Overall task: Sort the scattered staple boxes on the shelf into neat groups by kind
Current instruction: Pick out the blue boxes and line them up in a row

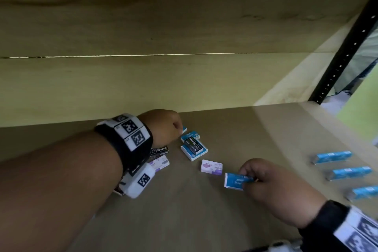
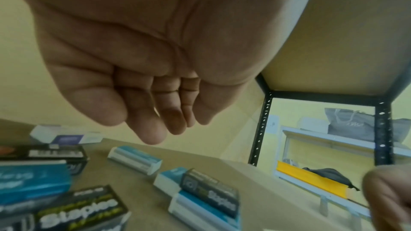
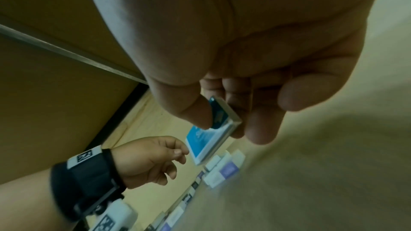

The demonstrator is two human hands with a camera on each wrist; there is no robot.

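My right hand (image 1: 245,180) pinches a blue staple box (image 1: 235,180) between thumb and fingers just above the shelf board (image 1: 194,221); the right wrist view shows the same blue staple box (image 3: 206,141) tilted under my thumb. My left hand (image 1: 180,129) hovers at the back with loosely curled fingers (image 2: 155,126) and holds nothing; a small blue box (image 1: 184,129) lies at its fingertips. Beside it a black staple box (image 1: 194,145) lies on top of two blue ones. A purple box (image 1: 211,166) lies flat between both hands.
Three blue boxes (image 1: 332,156) lie in a column at the right of the shelf. A black box (image 1: 159,150) and a purple-white box (image 1: 161,162) sit under my left wrist. The wooden back wall is close behind. A black upright post (image 1: 347,53) bounds the right side.
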